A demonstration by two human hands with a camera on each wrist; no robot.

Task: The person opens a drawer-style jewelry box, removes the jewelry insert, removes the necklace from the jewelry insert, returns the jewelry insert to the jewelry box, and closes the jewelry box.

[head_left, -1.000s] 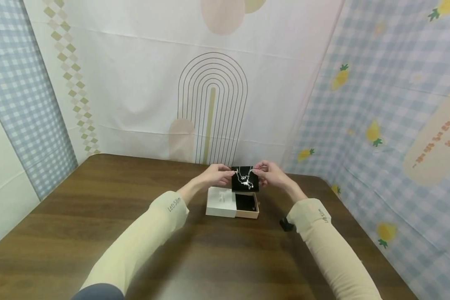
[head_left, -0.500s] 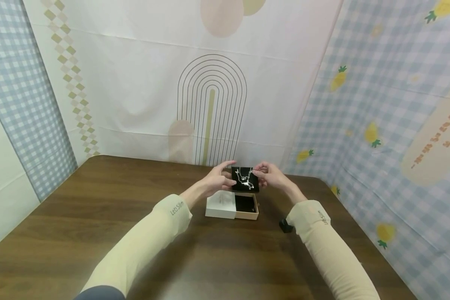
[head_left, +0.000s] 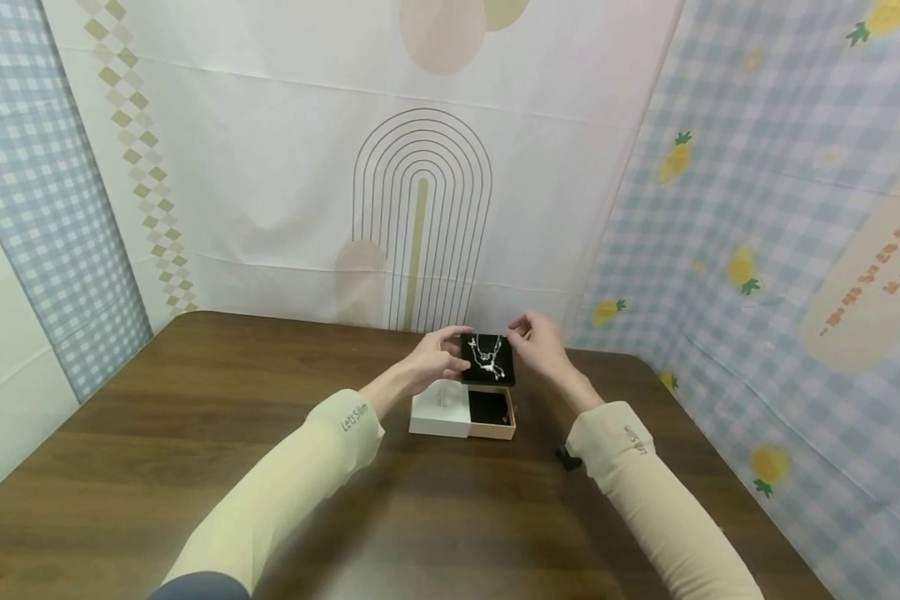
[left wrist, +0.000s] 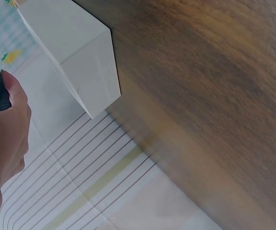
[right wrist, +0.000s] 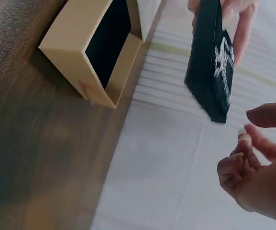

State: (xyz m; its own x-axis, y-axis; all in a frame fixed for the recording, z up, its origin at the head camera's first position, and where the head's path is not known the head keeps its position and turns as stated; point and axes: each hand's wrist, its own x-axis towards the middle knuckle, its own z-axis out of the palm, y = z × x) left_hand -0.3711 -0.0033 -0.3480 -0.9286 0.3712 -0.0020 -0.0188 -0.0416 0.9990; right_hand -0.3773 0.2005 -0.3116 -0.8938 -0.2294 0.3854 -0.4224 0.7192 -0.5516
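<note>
My left hand (head_left: 429,360) pinches the left edge of a square black jewelry pad (head_left: 476,372), thumb in front and index finger along the top. A silver chain necklace (head_left: 491,365) with small charms hangs across the pad's face. The pad is held up above a white box (head_left: 439,410), whose drawer (head_left: 492,432) with black lining is pulled out to the right. Close to the pad's upper right corner is my right hand (head_left: 543,345). In the right wrist view a gap shows between the pad (right wrist: 205,72) and the right hand (right wrist: 257,179), its fingers loosely bent around nothing.
The box stands on a brown wooden table (head_left: 270,467), near its back edge. Behind it hangs a white printed cloth (head_left: 270,167), with a blue checked cloth (head_left: 780,250) at the right. A small black object (head_left: 567,457) shows below the right cuff.
My left hand has shifted its grip, the thumb moving lower on the pad and the index finger spreading along the top. The right hand has let go of the pad and risen slightly.
</note>
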